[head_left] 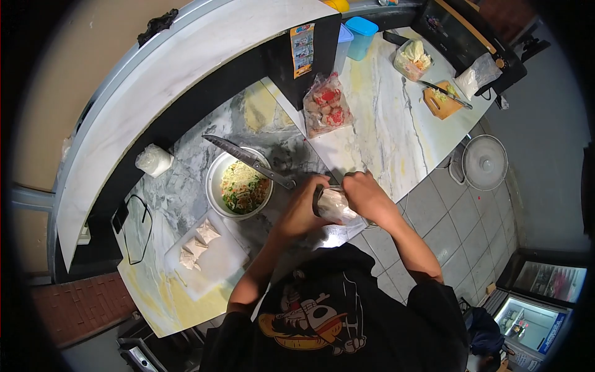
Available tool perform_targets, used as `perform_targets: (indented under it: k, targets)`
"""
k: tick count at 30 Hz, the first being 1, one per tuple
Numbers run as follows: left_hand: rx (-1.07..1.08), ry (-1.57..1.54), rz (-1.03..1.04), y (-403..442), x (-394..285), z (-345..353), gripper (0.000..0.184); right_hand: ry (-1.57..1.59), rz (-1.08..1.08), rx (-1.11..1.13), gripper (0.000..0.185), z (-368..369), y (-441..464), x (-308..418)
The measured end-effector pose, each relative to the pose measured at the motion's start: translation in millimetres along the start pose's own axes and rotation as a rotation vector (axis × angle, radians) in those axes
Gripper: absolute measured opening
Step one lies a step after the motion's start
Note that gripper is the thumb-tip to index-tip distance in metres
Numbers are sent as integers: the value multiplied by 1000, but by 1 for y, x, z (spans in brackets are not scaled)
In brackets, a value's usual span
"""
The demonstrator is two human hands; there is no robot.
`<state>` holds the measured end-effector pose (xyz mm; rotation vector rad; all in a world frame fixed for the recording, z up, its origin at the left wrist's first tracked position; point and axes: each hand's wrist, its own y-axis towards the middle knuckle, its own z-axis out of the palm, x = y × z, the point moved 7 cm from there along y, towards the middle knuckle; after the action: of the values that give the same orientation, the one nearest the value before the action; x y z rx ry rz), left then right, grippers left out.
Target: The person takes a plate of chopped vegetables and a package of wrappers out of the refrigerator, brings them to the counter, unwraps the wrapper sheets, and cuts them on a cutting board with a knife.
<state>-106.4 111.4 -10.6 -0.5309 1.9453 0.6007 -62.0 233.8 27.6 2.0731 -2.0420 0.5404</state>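
Between both hands is a clear plastic packet (336,208) with pale, flat contents that look like dough wrappers. My left hand (302,208) grips its left side, where a dark strip shows along the edge. My right hand (367,193) is closed on its upper right, the fingers curled under and partly hidden. Left of the hands, a white bowl (214,192) contains chopped greens and pale shreds. A large knife (248,160) rests across its rim, handle towards my left hand. Several folded dough pieces (197,245) lie on a white board (214,266).
A phone (119,217) with a cable lies on the counter's left, near a white bag (154,160). Farther back are a bag of reddish packs (327,106), a tub of vegetables (413,60) and a wooden board (441,102) with a knife. A fan (485,162) stands right.
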Motion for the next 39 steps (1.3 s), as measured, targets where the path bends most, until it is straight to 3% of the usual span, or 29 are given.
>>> perform_targets:
  k: [5,7,8,10,11,13,19,24,28,39]
  targets:
    - [-81,-373,106,-2,17,-1,79,58,-86,-51,12,15,-1,-8]
    - [124,-382,113,-5,16,7,72,72,-112,-108,14,12,-3,-4]
    - [123,-382,113,-4,15,7,72,69,-152,-164,12,4,-6,2]
    - [-1,-210,123,1,8,1,50,66,-190,-220,11,-1,-10,7]
    - [-1,-209,124,4,1,2,50,96,-184,-209,11,0,-10,5]
    - [-68,-98,70,9,-8,-2,21,127,-173,-203,13,1,-14,5]
    - [-79,368,210,18,-23,-8,19,94,-80,-233,11,-1,-27,-1]
    - [-21,399,216,18,-34,-6,21,82,171,-170,15,10,-37,-16]
    - [-11,346,214,19,-39,-10,19,73,166,-126,21,9,-37,-7]
    - [-13,345,230,16,-33,-13,19,-17,179,-226,10,7,-45,0]
